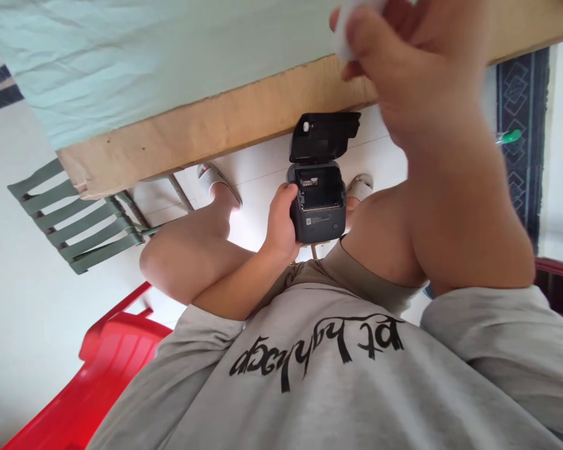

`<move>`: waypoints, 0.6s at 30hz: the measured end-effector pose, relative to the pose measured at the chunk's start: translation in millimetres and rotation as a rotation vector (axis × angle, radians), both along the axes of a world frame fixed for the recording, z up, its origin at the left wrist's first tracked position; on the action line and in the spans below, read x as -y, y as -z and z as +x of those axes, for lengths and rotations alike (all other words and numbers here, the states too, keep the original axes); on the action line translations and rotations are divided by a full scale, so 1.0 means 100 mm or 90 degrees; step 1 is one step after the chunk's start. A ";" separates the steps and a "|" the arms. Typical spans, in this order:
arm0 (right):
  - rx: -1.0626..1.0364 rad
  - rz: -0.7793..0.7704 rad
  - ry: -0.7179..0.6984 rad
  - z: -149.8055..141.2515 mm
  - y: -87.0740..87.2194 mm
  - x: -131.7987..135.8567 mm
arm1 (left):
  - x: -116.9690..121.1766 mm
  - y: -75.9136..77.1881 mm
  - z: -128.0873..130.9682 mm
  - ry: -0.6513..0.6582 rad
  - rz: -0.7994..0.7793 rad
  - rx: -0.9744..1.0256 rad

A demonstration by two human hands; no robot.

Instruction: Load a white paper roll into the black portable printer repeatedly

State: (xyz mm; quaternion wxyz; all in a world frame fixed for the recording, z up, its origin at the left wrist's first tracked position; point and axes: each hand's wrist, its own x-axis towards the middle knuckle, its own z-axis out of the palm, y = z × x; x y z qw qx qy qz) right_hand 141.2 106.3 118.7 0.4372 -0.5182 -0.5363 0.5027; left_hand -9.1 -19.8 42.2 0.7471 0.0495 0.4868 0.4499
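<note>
My left hand [281, 220] grips the side of a small dark grey label printer [318, 201] held between my knees, below the table edge. The printer's black lid [323, 134] stands flipped open, and the paper bay inside shows. My right hand [403, 69] is raised close to the camera at the upper right, fingers pinched on a white object [341, 31], mostly hidden and blurred; I cannot make out what it is.
A wooden table edge [206, 134] with a pale green cloth [145, 56] runs across the top. A green slatted chair [70, 215] stands at left, a red plastic chair [107, 369] at lower left. My sandalled feet rest on the white floor.
</note>
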 end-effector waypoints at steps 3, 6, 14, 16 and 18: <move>-0.171 0.035 -0.057 0.13 -0.03 0.34 | 0.00 -0.06 0.06 0.051 -0.021 0.052; -0.258 0.077 -0.205 0.26 0.11 0.61 | -0.01 -0.06 0.10 0.059 -0.039 0.036; 0.375 0.255 -0.186 0.68 0.45 0.86 | -0.07 0.02 0.24 0.072 -0.026 0.024; 0.514 0.233 -0.200 0.72 0.47 0.85 | -0.08 0.04 0.26 0.087 -0.010 0.010; 0.615 0.171 -0.224 0.71 0.47 0.84 | -0.08 0.07 0.28 0.097 0.022 -0.008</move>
